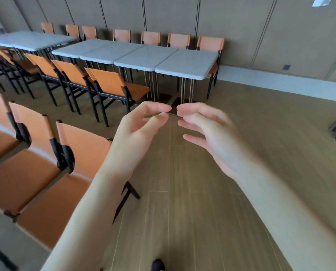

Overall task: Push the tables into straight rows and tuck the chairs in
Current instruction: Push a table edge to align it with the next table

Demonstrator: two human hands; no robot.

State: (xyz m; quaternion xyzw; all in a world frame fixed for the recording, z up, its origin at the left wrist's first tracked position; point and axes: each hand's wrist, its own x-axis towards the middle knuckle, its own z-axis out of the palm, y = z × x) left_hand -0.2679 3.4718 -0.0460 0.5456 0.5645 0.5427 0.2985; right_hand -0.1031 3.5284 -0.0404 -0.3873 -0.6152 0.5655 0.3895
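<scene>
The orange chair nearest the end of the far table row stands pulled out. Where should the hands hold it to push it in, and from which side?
Hold the top edge of the backrest of the pulled-out chair, one hand near each corner, coming from behind it on the aisle side. The back faces the aisle and the seat points toward the white table, so a straight push probably tucks it in.

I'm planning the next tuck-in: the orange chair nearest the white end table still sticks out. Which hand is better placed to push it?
Probably the left hand: it hangs on the pulled-out chair's side, while the right hand is over bare floor toward the end table. Both hands hold nothing.
</scene>
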